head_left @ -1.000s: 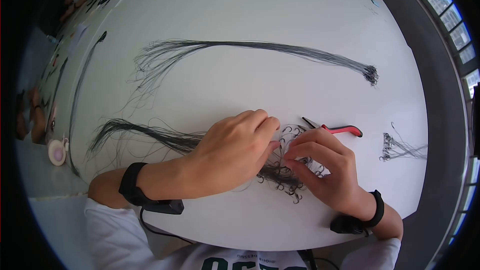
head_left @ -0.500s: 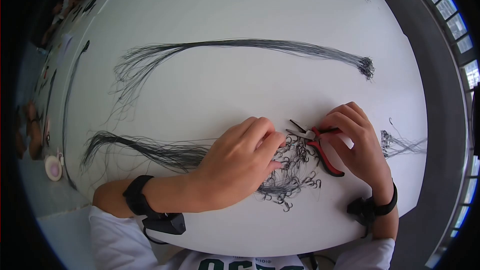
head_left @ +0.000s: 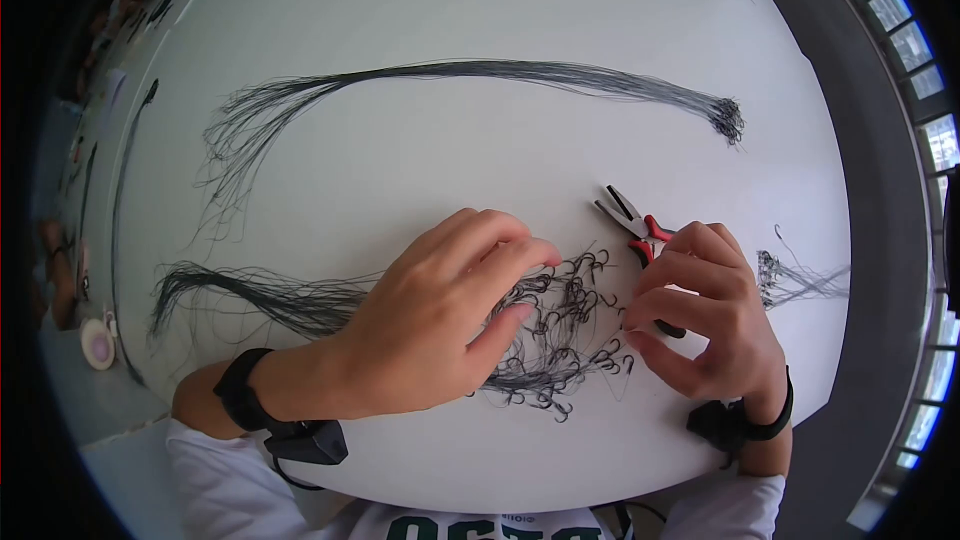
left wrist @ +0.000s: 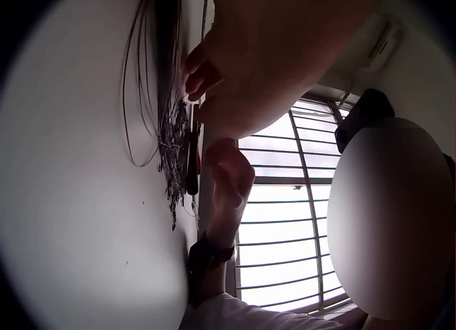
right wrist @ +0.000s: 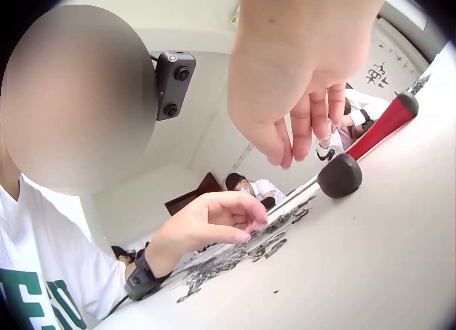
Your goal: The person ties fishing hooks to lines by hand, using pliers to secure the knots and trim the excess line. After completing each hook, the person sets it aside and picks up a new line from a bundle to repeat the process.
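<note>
My left hand (head_left: pixel 440 320) arches over the near bundle of dark line (head_left: pixel 290 300), its thumb apart from the fingers and nothing gripped between them. By its fingertips spread many dark fish hooks (head_left: pixel 565 310), at the right end of that bundle. Right of the hooks hovers my right hand (head_left: pixel 705 305), fingers loosely bent, thumb near the forefinger. In the right wrist view its fingers (right wrist: pixel 301 141) hang down with no held thing showing. Just beyond it lie red-handled pliers (head_left: pixel 630 220), jaws apart and pointing away; the hand hides part of their handles.
A second bundle of hooked line (head_left: pixel 480 70) stretches across the table farther off. At the right edge sits a smaller cluster of hooks (head_left: pixel 770 275). A pale round roll (head_left: pixel 98 345) stands at the left edge. Other people sit in the background.
My right hand moved from the hooks to the pliers and then back down toward the hooks. The pliers turned and now lie farther away. My left hand has shifted left, its thumb spread from the fingers.
</note>
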Motion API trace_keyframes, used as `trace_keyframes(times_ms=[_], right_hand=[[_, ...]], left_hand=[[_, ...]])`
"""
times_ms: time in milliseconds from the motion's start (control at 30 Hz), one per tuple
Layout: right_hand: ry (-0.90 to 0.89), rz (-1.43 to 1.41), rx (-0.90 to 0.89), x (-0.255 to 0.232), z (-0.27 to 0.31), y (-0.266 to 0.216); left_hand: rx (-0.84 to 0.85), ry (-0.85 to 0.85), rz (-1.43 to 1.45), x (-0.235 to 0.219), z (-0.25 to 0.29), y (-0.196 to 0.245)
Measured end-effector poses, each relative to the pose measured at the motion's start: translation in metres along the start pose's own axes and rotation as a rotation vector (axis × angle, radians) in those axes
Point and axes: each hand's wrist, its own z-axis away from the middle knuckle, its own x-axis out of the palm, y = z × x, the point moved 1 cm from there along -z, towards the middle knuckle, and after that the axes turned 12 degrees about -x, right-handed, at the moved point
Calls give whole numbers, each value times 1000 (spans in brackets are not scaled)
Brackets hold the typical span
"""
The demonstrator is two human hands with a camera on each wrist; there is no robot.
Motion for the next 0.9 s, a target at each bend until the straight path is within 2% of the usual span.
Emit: trace_keyframes(times_ms=[200, 367, 433, 533, 767, 900], right_hand=[[-27, -48, 42, 5, -1, -1], [11, -45, 38, 5, 2, -1], [-38, -58, 48, 5, 2, -2], [-79, -99, 5, 6, 3, -4], [-164, -57, -25, 15, 3, -10], [-128, -44, -29, 16, 2, -11]], left_hand=[[213, -176, -2, 13, 5, 9], [192, -162, -33, 12, 5, 0], [134, -142, -77, 6, 4, -1], [134, -93, -84, 1, 1, -4], [71, -41, 4, 2, 0, -5], [90, -85, 13, 1, 1, -1]])
